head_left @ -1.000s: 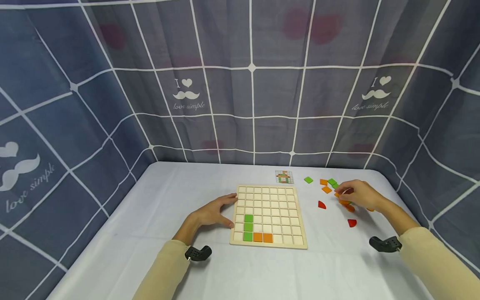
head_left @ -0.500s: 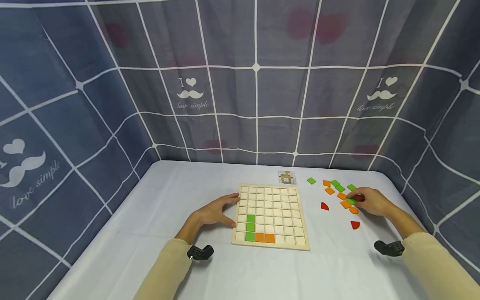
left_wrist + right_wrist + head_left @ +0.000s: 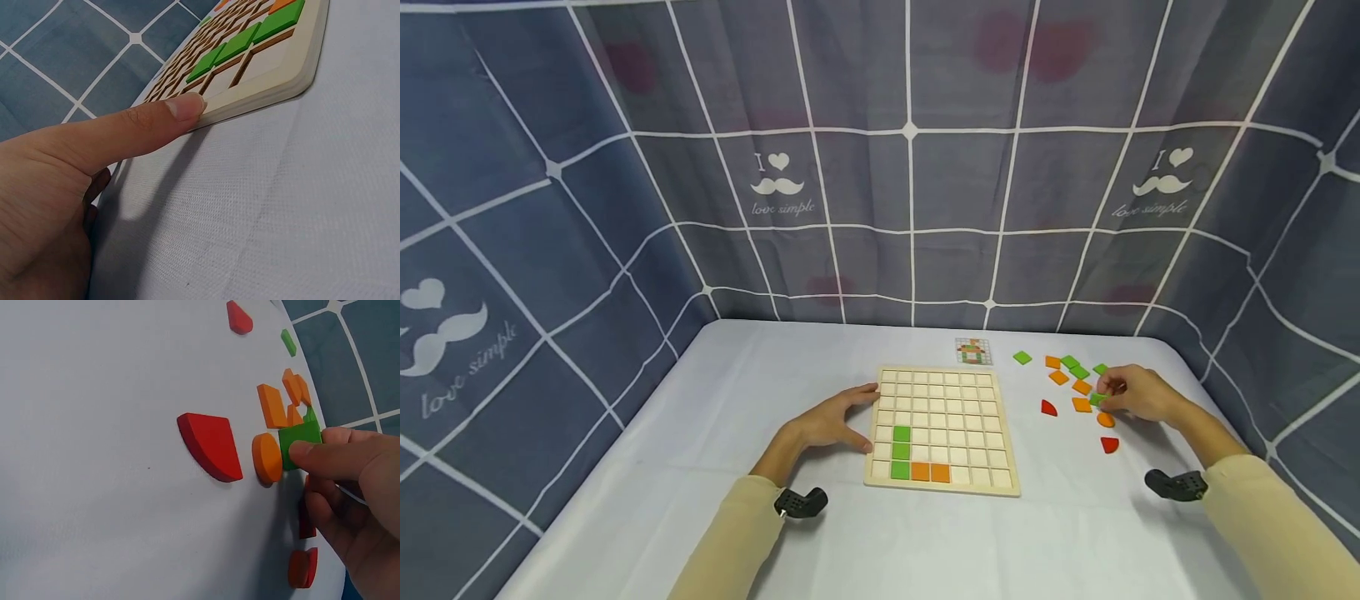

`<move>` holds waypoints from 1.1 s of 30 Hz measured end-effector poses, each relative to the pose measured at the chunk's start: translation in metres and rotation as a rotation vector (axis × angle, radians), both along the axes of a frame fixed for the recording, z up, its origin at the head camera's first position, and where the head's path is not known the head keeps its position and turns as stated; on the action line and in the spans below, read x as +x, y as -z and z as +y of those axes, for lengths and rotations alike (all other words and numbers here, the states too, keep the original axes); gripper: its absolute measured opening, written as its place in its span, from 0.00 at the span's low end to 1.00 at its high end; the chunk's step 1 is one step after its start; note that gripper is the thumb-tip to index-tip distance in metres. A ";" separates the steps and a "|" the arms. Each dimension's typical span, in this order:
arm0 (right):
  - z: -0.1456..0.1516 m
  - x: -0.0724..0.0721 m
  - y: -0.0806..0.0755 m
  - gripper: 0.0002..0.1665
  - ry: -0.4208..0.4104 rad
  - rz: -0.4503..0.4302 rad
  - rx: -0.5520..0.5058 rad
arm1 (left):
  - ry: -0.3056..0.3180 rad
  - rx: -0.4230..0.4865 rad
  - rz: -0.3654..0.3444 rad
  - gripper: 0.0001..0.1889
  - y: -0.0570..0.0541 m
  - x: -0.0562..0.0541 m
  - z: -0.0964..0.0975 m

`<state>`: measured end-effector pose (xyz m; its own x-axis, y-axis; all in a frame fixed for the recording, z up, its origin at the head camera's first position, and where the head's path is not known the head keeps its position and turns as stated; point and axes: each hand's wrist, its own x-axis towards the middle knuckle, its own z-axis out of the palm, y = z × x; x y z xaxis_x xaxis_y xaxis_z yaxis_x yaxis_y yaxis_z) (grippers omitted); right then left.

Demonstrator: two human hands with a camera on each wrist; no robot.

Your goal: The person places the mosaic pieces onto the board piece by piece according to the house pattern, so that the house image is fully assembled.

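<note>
My left hand (image 3: pixel 827 423) lies at the left edge of a wooden grid board (image 3: pixel 943 489), its fingers extended. In the left wrist view the thumb touches the board's rim. Three green square tiles (image 3: pixel 901 451) form a column in the grid, with two orange squares (image 3: pixel 929 472) beside the lowest one. Right of the board, my right hand (image 3: pixel 1138 393) pinches a green square tile (image 3: pixel 303 436) between thumb and fingers. Around that hand lie orange squares (image 3: pixel 1082 405), an orange rounded piece (image 3: pixel 267 458) and a red quarter-round piece (image 3: pixel 211 447).
A small pattern card (image 3: pixel 973 351) lies behind the board. More green tiles (image 3: pixel 1022 357) and a red piece (image 3: pixel 1048 407) are spread between the board and my right hand. A white cloth (image 3: pixel 700 500) covers the table, and a checked curtain (image 3: pixel 865 183) hangs around it.
My right hand has moved out of the pile and now has a green tile between its fingertips. An orange square beside it has shifted left. The left hand stays at the board.
</note>
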<state>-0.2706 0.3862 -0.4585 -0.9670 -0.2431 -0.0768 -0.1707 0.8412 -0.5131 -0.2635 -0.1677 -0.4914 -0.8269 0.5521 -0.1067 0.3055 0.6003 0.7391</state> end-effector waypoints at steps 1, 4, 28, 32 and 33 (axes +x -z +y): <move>0.000 0.001 -0.001 0.12 0.002 -0.001 -0.005 | -0.002 0.004 0.000 0.53 0.000 0.000 0.000; -0.002 0.003 -0.005 0.11 -0.011 0.000 -0.016 | 0.003 0.010 -0.002 0.53 -0.001 0.001 -0.001; -0.086 0.032 -0.035 0.09 -0.204 -0.151 -0.336 | -0.007 0.018 -0.020 0.54 -0.001 0.001 -0.002; -0.109 0.038 -0.034 0.09 -0.261 -0.174 -0.332 | -0.005 0.019 -0.017 0.54 0.000 0.000 -0.002; -0.115 0.040 -0.033 0.09 -0.273 -0.181 -0.333 | -0.004 0.020 -0.014 0.54 0.000 -0.001 -0.002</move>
